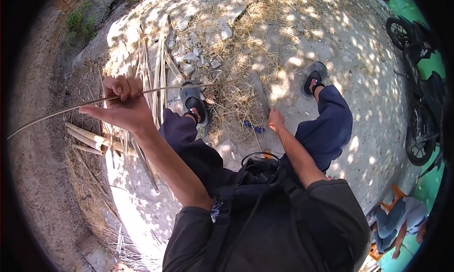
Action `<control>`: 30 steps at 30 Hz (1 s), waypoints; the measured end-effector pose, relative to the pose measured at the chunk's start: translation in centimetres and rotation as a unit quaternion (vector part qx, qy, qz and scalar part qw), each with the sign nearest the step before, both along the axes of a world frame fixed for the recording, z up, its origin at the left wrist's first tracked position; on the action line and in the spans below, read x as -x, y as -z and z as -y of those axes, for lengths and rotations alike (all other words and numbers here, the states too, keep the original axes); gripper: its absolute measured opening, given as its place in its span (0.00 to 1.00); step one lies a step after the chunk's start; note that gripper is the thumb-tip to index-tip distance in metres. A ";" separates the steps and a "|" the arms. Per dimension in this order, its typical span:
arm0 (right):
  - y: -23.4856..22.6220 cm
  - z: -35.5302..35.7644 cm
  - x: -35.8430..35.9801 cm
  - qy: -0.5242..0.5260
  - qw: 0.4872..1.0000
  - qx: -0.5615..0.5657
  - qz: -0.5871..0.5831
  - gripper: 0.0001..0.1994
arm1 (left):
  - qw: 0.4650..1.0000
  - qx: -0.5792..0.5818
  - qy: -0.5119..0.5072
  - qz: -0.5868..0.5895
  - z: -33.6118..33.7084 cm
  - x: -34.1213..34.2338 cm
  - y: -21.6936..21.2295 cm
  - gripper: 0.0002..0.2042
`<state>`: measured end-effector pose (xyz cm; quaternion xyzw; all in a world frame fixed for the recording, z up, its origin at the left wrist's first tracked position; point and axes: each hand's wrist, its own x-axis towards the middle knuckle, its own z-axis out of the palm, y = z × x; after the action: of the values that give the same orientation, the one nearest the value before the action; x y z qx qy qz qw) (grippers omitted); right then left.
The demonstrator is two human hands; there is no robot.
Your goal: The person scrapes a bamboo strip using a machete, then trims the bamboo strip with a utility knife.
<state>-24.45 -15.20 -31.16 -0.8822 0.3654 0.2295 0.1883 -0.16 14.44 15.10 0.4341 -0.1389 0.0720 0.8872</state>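
Observation:
My left hand (124, 101) is raised at the left, its fingers curled over a long thin bamboo strip (189, 86) and its thumb stretched along it. The strip runs nearly level, bending down at its left end, while its right end reaches over the shavings between my feet. Low between my knees, my right hand (275, 119) is closed around the handle of a long flat machete (259, 91). Its grey blade points away from me, apart from the strip. The handle itself is hidden in my fingers.
Split bamboo lengths (158, 68) lie left of my left shoe (195, 106), near cut bamboo poles (87, 137). Dry shavings (241, 49) and broken stones (190, 57) cover the ground ahead. A dark motorcycle (418, 92) stands at the right, with a seated person (402, 220) below it.

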 end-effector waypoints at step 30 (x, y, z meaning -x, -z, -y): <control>4.5 -6.7 0.6 -0.130 0.991 -0.012 0.017 0.21 | 0.999 0.026 0.004 -0.020 0.7 0.0 -0.3 0.39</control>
<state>-25.09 -8.50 -35.69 -0.9238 0.2420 0.2408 0.1735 -0.18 13.76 15.36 0.4117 -0.1209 0.0633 0.9010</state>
